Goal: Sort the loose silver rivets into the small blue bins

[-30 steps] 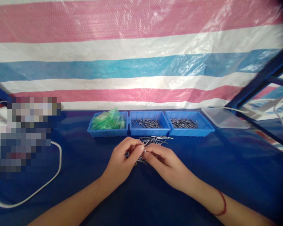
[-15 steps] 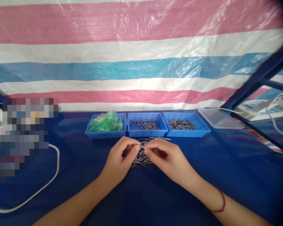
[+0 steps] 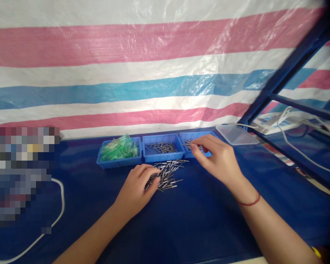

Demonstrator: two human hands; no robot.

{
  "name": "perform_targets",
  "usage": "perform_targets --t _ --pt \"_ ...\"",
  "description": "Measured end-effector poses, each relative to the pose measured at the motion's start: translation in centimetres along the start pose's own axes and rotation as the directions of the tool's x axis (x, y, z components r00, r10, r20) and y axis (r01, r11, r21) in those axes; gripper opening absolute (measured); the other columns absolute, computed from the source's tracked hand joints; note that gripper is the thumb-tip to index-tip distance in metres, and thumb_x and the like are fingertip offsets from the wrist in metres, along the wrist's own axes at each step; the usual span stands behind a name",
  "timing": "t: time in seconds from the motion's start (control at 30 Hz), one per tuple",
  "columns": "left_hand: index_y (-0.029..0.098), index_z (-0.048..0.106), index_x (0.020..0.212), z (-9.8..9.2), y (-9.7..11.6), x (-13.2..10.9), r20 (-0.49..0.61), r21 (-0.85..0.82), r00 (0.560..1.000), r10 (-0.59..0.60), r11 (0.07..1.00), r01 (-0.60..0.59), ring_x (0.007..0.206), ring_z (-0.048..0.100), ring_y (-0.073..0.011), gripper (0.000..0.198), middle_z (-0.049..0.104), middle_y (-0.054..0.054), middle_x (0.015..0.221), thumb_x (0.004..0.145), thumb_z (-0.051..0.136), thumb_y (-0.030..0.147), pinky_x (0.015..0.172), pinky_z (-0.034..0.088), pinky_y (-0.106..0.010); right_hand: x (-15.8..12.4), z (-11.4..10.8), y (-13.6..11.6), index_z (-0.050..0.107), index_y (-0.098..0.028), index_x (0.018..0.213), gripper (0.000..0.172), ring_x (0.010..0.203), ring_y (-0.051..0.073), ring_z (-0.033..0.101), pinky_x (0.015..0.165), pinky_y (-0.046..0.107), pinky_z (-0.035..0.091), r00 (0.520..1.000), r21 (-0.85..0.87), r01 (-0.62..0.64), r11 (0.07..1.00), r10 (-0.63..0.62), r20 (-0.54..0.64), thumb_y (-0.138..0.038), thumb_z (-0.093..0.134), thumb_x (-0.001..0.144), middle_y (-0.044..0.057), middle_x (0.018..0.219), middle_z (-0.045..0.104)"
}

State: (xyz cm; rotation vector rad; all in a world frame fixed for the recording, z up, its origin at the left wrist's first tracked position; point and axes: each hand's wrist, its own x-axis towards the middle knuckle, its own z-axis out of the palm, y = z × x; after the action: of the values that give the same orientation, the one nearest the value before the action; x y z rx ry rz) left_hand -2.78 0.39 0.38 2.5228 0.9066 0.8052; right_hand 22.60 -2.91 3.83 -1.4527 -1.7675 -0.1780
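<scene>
Ideally kept low, the right hand (image 3: pixel 221 157), pinch unclear, hovers over the bin (image 3: pixel 191 136) one o'clock from the pins (image 3: pixel 169 173); the left hand (image 3: pixel 137 185), half-spread, curls at nine.

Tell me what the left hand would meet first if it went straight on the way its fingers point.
The left hand would likely meet the pile of thin metal pins just ahead; whether they already touch is unclear.

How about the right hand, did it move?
Yes. The right hand moved right and forward, from in front of the middle bin to the right bin, partly covering it.
</scene>
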Motion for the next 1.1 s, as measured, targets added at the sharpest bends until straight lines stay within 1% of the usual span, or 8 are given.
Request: perform_targets --t 0.2,0.33,0.5,0.73,0.83,0.93,1.0,1.1 --pt "0.021 0.065 0.096 -0.1 -0.3 0.1 0.107 0.087 0.989 0.105 0.99 -0.115 0.093 0.056 -0.0199 0.018 0.063 -0.007 0.1 0.091 0.048 0.021 0.083 0.042 -0.035 -0.5 -0.7 6.2 0.068 -0.014 0.086 0.026 0.068 0.02 0.059 0.062 0.03 0.041 0.955 -0.362 -0.296 0.884 0.276 -0.106 -0.034 0.052 0.086 0.01 0.078 0.067" --pt "0.021 0.065 0.101 0.1 -0.6 0.1 0.144 0.143 0.984 0.103 0.982 -0.123 0.099 0.055 -0.0224 0.018 0.062 -0.007 0.106 0.09 0.052 0.025 0.086 0.042 -0.037 -1.9 -0.5 6.0 0.068 -0.013 0.089 0.028 0.069 0.021 0.06 0.061 0.029 0.04 0.934 -0.359 -0.356 0.863 0.323 -0.151 -0.035 0.051 0.087 0.01 0.079 0.067" --pt "0.025 0.061 0.115 0.1 -0.7 0.1 0.197 0.197 0.973 0.118 0.968 -0.157 0.115 0.048 -0.0279 0.035 0.057 -0.008 0.121 0.083 0.062 0.039 0.095 0.038 -0.045 -4.3 2.3 0.3 0.065 -0.018 0.079 0.023 0.065 0.017 0.057 0.065 0.028 0.042 0.976 -0.074 -0.219 0.973 0.218 -0.015 -0.028 0.048 0.089 0.005 0.071 0.063" --pt "0.025 0.055 0.125 0.6 -1.2 -0.3 0.217 0.23 0.965 0.144 0.954 -0.194 0.123 0.042 -0.0299 0.044 0.05 -0.011 0.132 0.084 0.061 0.04 0.1 0.036 -0.048 -6.6 4.9 -6.0 0.063 -0.02 0.079 0.016 0.07 0.017 0.057 0.067 0.03 0.046 0.987 0.337 0.025 0.941 -0.077 0.144 -0.016 0.049 0.085 0.006 0.075 0.065" --pt "0.025 0.057 0.121 0.8 -0.9 -0.4 0.219 0.227 0.963 0.155 0.952 -0.205 0.122 0.043 -0.0283 0.035 0.052 -0.01 0.131 0.087 0.057 0.033 0.101 0.037 -0.047 -7.0 5.0 -7.1 0.061 -0.021 0.072 0.016 0.061 0.015 0.054 0.059 0.029 0.044 0.926 0.387 0.276 0.879 -0.351 0.137 -0.017 0.05 0.082 0.004 0.066 0.062" --pt "0.026 0.062 0.114 1.1 -0.5 -0.5 0.194 0.236 0.969 0.151 0.952 -0.195 0.119 0.045 -0.0279 0.029 0.055 -0.008 0.126 0.087 0.058 0.032 0.099 0.038 -0.046 -7.5 5.5 -7.8 0.057 -0.023 0.061 0.018 0.049 0.013 0.048 0.049 0.027 0.04 0.783 0.423 0.522 0.741 -0.613 0.105 -0.022 0.052 0.079 -0.001 0.054 0.055" --pt "0.026 0.063 0.112 1.5 -0.2 -0.6 0.177 0.246 0.976 0.127 0.955 -0.169 0.116 0.047 -0.0275 0.026 0.056 -0.007 0.123 0.086 0.059 0.032 0.096 0.04 -0.045 -7.7 5.7 -8.1 0.055 -0.024 0.058 0.019 0.047 0.012 0.047 0.047 0.026 0.039 0.763 0.456 0.538 0.709 -0.639 0.092 -0.023 0.053 0.077 -0.002 0.052 0.053" --pt "0.026 0.066 0.102 2.1 0.2 -0.6 0.133 0.268 0.989 0.072 0.958 -0.106 0.111 0.05 -0.0256 0.018 0.059 -0.007 0.115 0.087 0.057 0.024 0.09 0.043 -0.043 -7.5 5.5 -8.1 0.055 -0.023 0.063 0.015 0.051 0.012 0.05 0.051 0.026 0.042 0.859 0.516 0.377 0.769 -0.499 0.116 -0.018 0.052 0.076 -0.001 0.056 0.056"
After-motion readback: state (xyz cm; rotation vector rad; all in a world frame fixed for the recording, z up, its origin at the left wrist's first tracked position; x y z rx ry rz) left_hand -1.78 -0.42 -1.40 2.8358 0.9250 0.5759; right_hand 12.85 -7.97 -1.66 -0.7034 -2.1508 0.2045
